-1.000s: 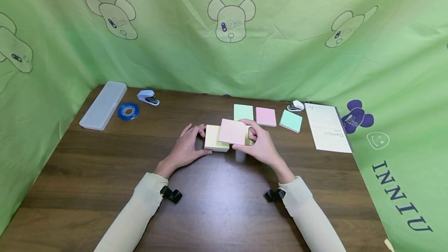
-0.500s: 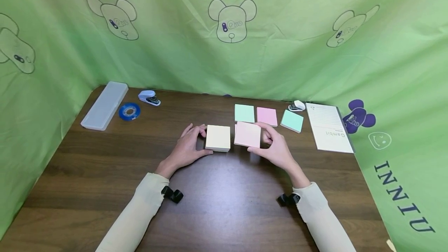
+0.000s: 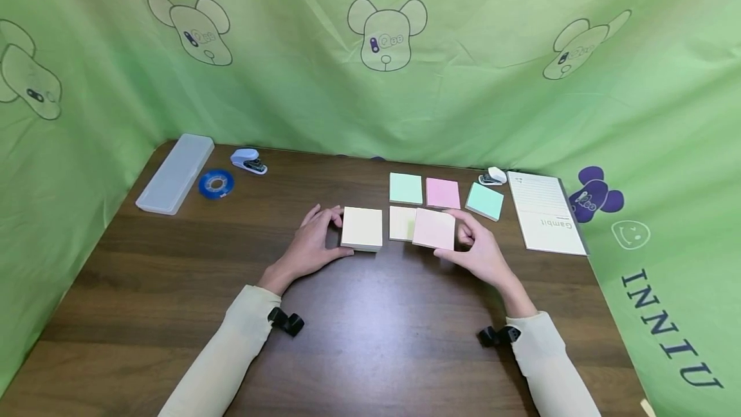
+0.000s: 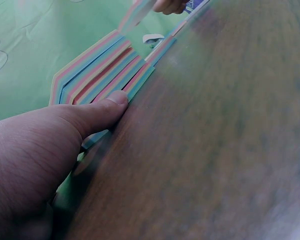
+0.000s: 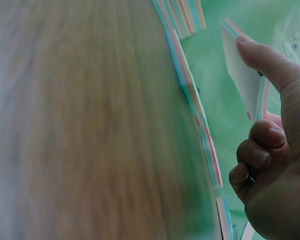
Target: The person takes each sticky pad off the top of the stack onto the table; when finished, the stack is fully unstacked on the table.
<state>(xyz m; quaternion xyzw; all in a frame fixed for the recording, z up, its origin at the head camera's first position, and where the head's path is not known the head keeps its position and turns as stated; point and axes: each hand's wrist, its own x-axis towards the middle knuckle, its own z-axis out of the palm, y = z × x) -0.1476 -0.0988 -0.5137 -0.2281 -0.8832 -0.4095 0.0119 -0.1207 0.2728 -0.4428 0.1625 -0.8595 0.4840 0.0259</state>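
My left hand [image 3: 309,243] grips a stack of sticky note pads [image 3: 361,227], pale yellow on top, its thumb at the near side. In the left wrist view the stack [image 4: 102,67] shows many striped layers under the thumb. A pink-topped sticky note pad [image 3: 434,229] is pinched in my right hand [image 3: 483,253], lifted off the table; the right wrist view shows the pad's pale underside [image 5: 241,75]. Partly behind it lies a yellow pad [image 3: 401,222]. Beyond are a mint pad [image 3: 406,188], a pink pad [image 3: 442,192] and an angled mint pad [image 3: 485,201].
A white stapler [image 3: 493,176] and a notebook [image 3: 544,214] are at the back right. At the back left lie a translucent case [image 3: 175,174], a blue tape roll [image 3: 216,184] and a lavender stapler [image 3: 249,161]. Green cloth [image 3: 289,101] hangs round the table's back and sides.
My right hand has carried the pink-topped pad rightward from over the stack, past the yellow pad, which now shows more. The left hand has stayed at the stack.
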